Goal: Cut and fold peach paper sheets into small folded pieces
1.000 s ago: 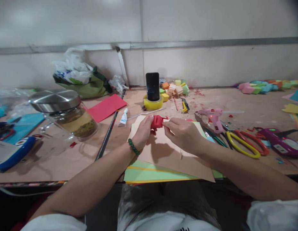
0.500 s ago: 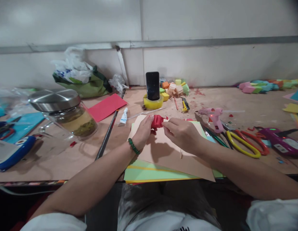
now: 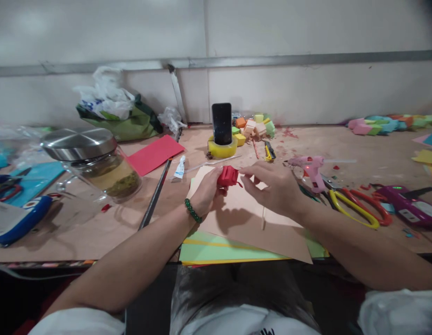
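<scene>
A small red folded-paper piece (image 3: 228, 176) with ridged sides is pinched in my left hand (image 3: 209, 190), above a stack of coloured paper. A thin red strip sticks out from its right side. My right hand (image 3: 271, 188) hovers just right of the piece, fingers bent and apart, with nothing visible between them. A small gap seems to separate its fingertips from the strip. Below the hands lies a tan sheet (image 3: 243, 237) over green sheets (image 3: 216, 251). On the tan sheet rests a thin pale stick (image 3: 263, 218).
Right of the paper lie a pink glue gun (image 3: 311, 170), yellow-handled scissors (image 3: 351, 211) and a purple power strip (image 3: 407, 204). Behind, a phone (image 3: 222, 124) leans on a yellow tape roll (image 3: 222, 149). To the left stand a glass tea jar (image 3: 111, 174) and a blue stapler-like object (image 3: 27, 223).
My right hand has let go of the red piece's right side and drawn slightly back, its fingers spreading. The left hand keeps its hold, and the red piece shows more plainly.
</scene>
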The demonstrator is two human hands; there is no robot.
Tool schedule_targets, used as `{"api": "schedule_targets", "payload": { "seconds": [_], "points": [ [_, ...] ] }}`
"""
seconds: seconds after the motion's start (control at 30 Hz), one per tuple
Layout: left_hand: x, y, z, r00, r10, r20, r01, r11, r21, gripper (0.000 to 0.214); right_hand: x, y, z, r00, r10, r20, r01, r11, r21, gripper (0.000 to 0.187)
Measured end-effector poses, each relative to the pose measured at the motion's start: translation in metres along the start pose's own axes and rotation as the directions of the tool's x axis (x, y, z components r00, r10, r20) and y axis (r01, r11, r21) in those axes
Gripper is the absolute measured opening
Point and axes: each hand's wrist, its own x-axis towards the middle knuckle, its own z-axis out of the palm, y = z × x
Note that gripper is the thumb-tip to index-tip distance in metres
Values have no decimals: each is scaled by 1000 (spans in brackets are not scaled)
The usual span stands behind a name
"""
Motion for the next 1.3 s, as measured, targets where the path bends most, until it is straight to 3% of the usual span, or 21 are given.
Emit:
{"api": "schedule_targets", "payload": {
  "seconds": [0.1, 0.27, 0.43, 0.57, 0.8, 1.03, 1.3],
  "points": [
    [-1, 5, 3, 998, -66, -3, 66, 998, -23, 34, 4, 5, -4, 997, 52, -48, -51, 998, 21, 13],
    [-4, 9, 6, 996, -78, 34, 80, 996, -43, 33, 3, 10, 1, 995, 101, 6, -101, 994, 35, 6],
    [-7, 12, 8, 991, -127, 29, 128, 992, -21, 36, 3, 10, 4, 987, 162, 16, -163, 984, 69, 20],
    [-8, 14, 10, 987, -160, -2, 160, 987, -6, 36, 5, 10, 2, 983, 175, 64, -181, 978, 105, 10],
    [-10, 18, 11, 978, -207, -1, 207, 978, -34, 35, 6, 11, -4, 935, 314, 162, -342, 920, 193, 36],
    [-8, 13, 8, 989, -137, 57, 139, 990, -22, 36, 6, 16, 2, 866, 414, 280, -492, 806, 331, 55],
    [-10, 14, 9, 988, -138, 73, 139, 990, -9, 37, 4, 14, 10, 847, 459, 270, -531, 767, 360, 62]
  ]
}}
